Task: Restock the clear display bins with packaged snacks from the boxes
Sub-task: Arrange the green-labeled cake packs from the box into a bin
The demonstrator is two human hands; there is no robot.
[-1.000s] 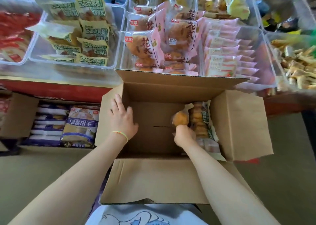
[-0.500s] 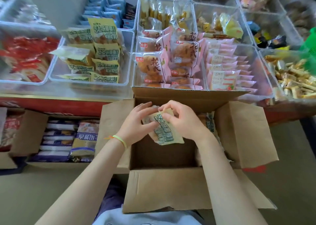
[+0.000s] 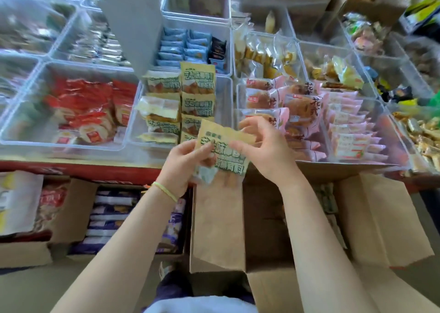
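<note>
Desk (image 3: 71, 163) w/ red front edge carries a grid of clear display bins, most part-filled. Cardboard box (image 3: 262, 217) sits open below it on the floor, flaps out, directly under the hands; a few pkgs visible at its right inside wall. Second box (image 3: 114, 219) to the left holds blue/white packs.

Target bin (image 3: 225, 112), front row centre: two stacks of green-print beige packs (image 3: 197, 93), right portion of the bin looks free. Neighbour bin (image 3: 240, 103) on the right has pink bread packs (image 3: 281, 98); left one holds red packs (image 3: 90, 105).

Snack pkg (image 3: 221, 150), same green print, is held in the air just in front of the target bin's front wall, above the box's rear edge. Left hand (image 3: 183, 167) fingers pinch its left/lower side; right hand (image 3: 264, 150) fingers pinch its top-right edge. Both grasping, nothing released yet.

Judgement: lift done, placement pending.

Risks:
- Pinch grip on slick film, esp. top seam only on the right → pkg could slip, drop back into box or onto floor.
- Front wall of bin close to pkg → corner may catch if not raised enough.
- Existing stacks lean, loosely piled → pushing in the new one could topple them.
- Pink-pack bin adjacent → wrong-bin drop if drifting right.
- Frame blurred, so exact finger contact unclear.
</note>
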